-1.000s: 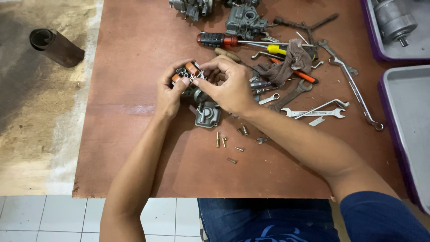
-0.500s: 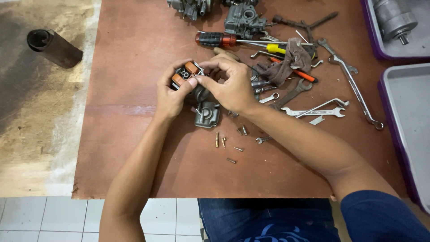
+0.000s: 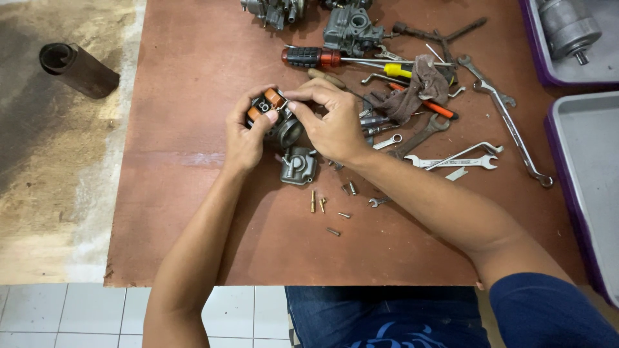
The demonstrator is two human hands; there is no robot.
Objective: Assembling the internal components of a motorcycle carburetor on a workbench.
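item: carburettor body (image 3: pixel 274 116) with orange floats | location: held above worktop (image 3: pixel 193 212), over float bowl (image 3: pixel 298 166) | left hand (image 3: pixel 248 132) grasping body | right hand (image 3: pixel 332 122) pinching top | change: orange floats now turned up toward camera; body barely shifted

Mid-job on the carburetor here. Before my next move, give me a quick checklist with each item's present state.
1. Carburetor body held firmly: ok, left hand wraps it, thumb on top.
2. Orange float reachable: ok, it faces up, right hand fingertips on it.
3. Float bowl out of the way: ok, it lies on the table just below the hands.
4. Small screws and jets safe from rolling off: ok, they lie well inside the edge.
5. Screwdriver within reach: ok, it lies above the hands.
6. Float pin seated: cannot tell, fingers hide it.
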